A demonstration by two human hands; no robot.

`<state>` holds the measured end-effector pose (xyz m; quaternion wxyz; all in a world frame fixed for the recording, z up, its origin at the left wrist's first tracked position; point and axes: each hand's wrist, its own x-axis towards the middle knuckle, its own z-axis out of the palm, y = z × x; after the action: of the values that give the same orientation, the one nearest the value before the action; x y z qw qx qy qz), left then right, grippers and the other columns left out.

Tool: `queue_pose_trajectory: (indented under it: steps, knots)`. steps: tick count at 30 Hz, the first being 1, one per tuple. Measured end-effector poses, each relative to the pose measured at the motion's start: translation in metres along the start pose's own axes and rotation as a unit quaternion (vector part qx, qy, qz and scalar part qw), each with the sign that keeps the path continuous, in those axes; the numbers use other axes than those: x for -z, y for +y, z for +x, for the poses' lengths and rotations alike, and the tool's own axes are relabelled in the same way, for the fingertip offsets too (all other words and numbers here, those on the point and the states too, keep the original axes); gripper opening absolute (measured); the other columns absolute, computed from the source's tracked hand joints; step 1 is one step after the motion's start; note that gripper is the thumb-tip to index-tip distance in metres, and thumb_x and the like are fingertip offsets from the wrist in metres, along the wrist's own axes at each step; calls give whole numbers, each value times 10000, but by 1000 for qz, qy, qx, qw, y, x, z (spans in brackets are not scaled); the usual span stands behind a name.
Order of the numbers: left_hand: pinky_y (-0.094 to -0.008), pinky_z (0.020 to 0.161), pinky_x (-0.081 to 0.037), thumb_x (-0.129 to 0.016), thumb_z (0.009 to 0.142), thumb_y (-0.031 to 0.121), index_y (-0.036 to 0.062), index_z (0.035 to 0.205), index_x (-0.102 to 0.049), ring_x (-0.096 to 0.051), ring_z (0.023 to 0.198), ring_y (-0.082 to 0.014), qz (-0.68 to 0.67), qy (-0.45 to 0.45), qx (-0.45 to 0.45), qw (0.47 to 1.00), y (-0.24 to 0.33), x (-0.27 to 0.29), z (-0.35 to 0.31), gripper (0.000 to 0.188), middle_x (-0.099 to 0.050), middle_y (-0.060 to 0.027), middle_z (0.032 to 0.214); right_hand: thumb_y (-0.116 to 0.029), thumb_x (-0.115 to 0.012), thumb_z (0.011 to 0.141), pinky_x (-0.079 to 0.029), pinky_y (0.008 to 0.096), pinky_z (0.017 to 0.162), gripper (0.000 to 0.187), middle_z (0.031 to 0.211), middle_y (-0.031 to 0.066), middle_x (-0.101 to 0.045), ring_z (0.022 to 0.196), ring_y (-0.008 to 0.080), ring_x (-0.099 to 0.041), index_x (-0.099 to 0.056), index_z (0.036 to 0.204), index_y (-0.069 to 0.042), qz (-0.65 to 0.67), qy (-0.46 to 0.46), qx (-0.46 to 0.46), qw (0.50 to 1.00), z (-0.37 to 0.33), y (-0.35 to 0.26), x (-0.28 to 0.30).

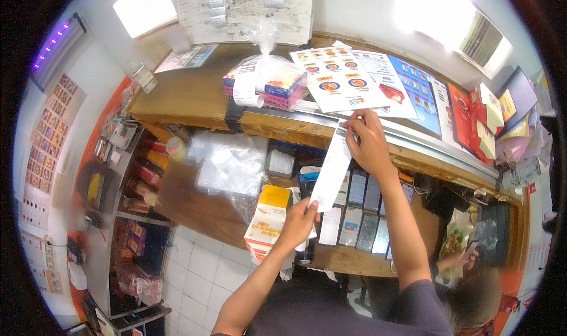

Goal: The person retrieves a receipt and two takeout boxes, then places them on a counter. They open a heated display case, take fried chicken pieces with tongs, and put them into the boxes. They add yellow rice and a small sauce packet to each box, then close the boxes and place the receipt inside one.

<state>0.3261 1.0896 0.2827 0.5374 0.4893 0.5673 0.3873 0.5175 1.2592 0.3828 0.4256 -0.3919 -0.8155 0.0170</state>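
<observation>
Dark shirt [322,309], fingers [358,124] pinching paper strip [332,169]

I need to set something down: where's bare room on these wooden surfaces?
Upper counter: bare wood left of the bagged boxes, in front of the leaflet. Lower desk: bare wood between plastic bags and front edge, left of the yellow-and-white box. Crowded: counter's right, under menu sheets; phones right of the paper strip.

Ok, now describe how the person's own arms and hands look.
Both the left hand and the right hand are bare, without gloves, and the forearms are uncovered, with no watch or bracelet visible. The right sleeve is short, dark and plain, matching the dark top. The picture is too coarse to rule out small rings.
</observation>
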Motion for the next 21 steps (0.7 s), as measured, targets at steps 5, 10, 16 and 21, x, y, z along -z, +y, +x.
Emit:
queue_pose_trajectory:
  steps: [5,10,16,21]
  knots:
    - [-292,639,-438,-478,1117,289,15,1063,-663,-532,680,-98,15,-68,-2,998,2,5,-7,335,-599,-10,743,29,-650,804,-481,435,903,234,994,119,-613,986,297,-599,-751,1011,-11,-9,-51,9,999,-3,0,6]
    - [-307,666,-451,-471,1115,337,5,1114,-643,-561,703,-127,11,-102,14,995,23,9,-13,375,-614,-36,769,7,-635,771,-482,427,897,342,1006,114,-634,966,302,-588,-730,1098,-20,-47,-45,65,996,-3,2,8]
    - [-337,945,-509,-650,987,40,66,1563,-247,-600,1024,-162,6,-195,-16,981,21,70,-52,704,-590,-65,1055,8,-586,783,-476,463,988,443,1147,208,-577,1085,373,-572,-702,1210,-16,-93,-82,10,992,-26,27,-9]
    - [-356,1023,-493,-694,851,-34,60,1414,-331,-549,1127,-185,-15,-40,-133,990,-16,177,-142,677,-486,-74,1257,-48,-554,941,-425,411,1118,402,1362,180,-606,1254,342,-572,-651,1326,19,-97,7,-21,995,-52,39,-9]
